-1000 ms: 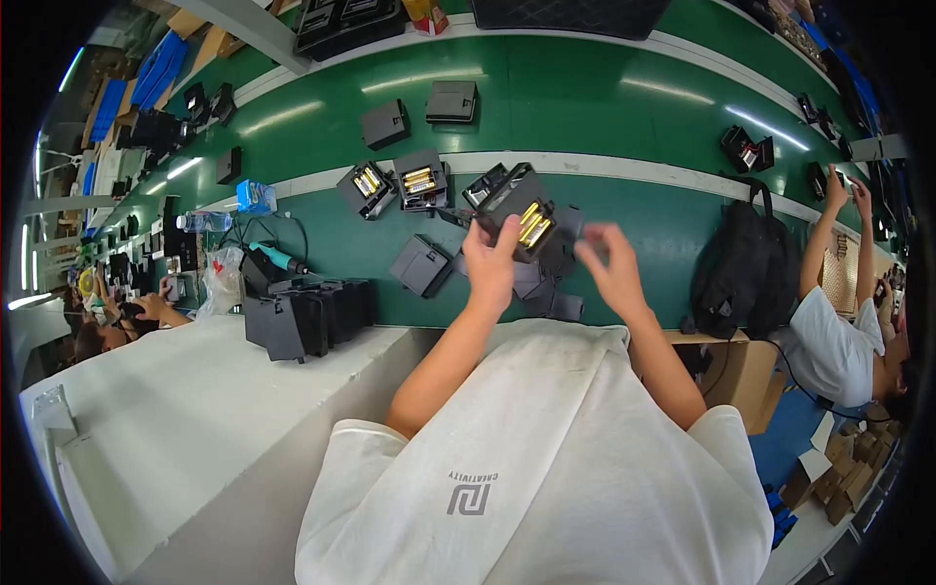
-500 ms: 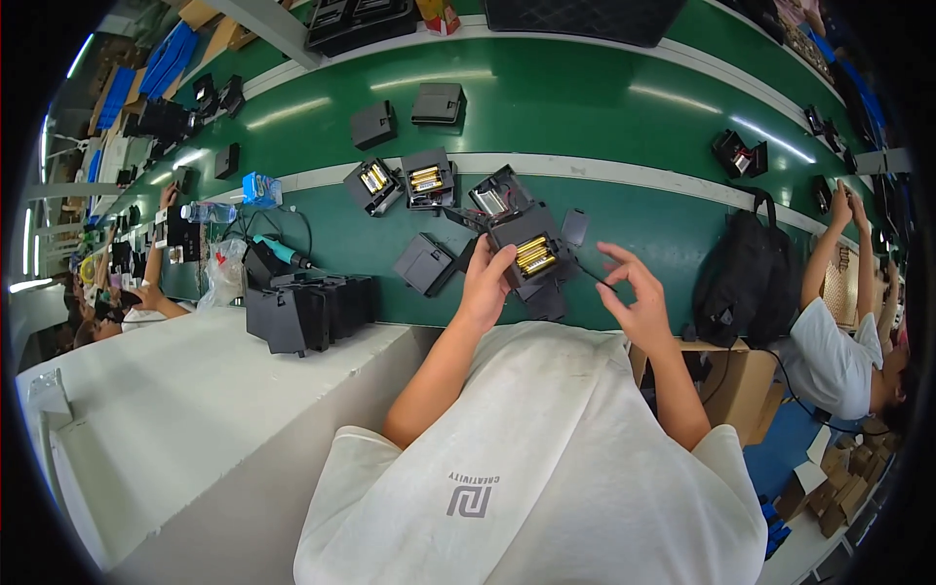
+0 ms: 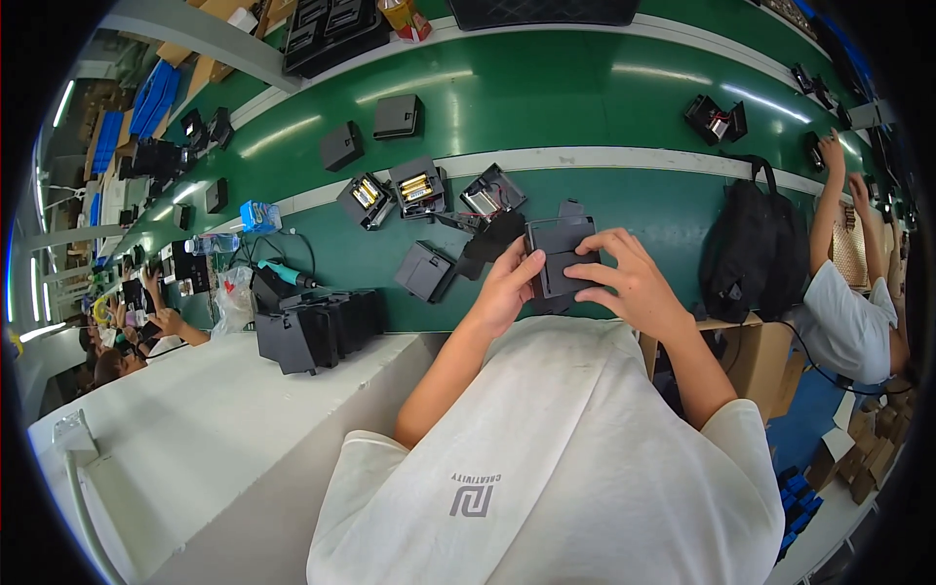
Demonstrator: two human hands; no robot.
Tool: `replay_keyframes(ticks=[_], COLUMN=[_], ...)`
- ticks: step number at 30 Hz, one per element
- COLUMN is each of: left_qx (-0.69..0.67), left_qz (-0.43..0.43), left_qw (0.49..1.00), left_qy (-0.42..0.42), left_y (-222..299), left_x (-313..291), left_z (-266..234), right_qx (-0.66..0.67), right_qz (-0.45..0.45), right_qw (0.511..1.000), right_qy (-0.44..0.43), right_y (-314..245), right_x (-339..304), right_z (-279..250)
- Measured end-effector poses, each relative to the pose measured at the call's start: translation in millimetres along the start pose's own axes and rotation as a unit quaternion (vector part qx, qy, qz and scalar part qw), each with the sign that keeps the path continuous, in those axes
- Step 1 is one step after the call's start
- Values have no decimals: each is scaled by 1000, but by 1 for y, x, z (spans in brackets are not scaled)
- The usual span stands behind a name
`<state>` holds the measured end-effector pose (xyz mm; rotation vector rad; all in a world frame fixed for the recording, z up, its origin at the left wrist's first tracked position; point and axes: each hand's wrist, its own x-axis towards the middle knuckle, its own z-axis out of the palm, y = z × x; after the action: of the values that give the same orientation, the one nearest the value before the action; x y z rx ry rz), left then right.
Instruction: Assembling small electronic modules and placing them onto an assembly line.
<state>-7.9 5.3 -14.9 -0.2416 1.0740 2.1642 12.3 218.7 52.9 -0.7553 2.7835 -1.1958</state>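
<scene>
Close to the table's near edge, my left hand (image 3: 505, 288) is closed around the left side of a black battery box (image 3: 561, 236). A flat black battery cover (image 3: 558, 277) lies over the box's face, and no batteries show in it. My right hand (image 3: 634, 283) has its bent fingers pressed on the cover and the box's right side. Beyond the box lies a small black cover (image 3: 572, 208). To the left are two open boxes with gold batteries, one (image 3: 367, 192) tilted and the other (image 3: 419, 187) beside it. An opened box (image 3: 492, 192) shows silver parts and wires.
A closed black box (image 3: 426, 270) lies left of my hands. Several black housings (image 3: 312, 331) stand on the white ledge near a teal electric screwdriver (image 3: 288, 274) and clear bag (image 3: 234, 297). A black backpack (image 3: 749, 258) sits right. More boxes (image 3: 398, 117) rest on the green belt.
My right hand has come left onto the box, bringing the cover over its batteries. My left hand has moved slightly right and turned the box. The view has shifted a little.
</scene>
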Motion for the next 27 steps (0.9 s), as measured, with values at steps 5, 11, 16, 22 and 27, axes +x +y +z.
replay_keyframes(ticks=[5, 11, 16, 22, 27], left_qx=[-2, 73, 64, 121, 128], left_qz=[-14, -9, 6, -8, -28], left_qw=[1000, 997, 998, 993, 991], left_qy=[-25, 4, 8, 14, 22], left_y=[4, 2, 0, 9, 17], left_x=[3, 7, 17, 34, 47], left_z=[2, 5, 9, 3, 4], right_qx=[70, 50, 288, 527, 390], right_qz=[16, -18, 162, 265, 155], right_qw=[997, 998, 930, 792, 890], right_qy=[24, 18, 161, 158, 176], right_y=[9, 18, 23, 37, 58], right_x=[1, 9, 14, 12, 10], right_z=[4, 4, 24, 37, 34])
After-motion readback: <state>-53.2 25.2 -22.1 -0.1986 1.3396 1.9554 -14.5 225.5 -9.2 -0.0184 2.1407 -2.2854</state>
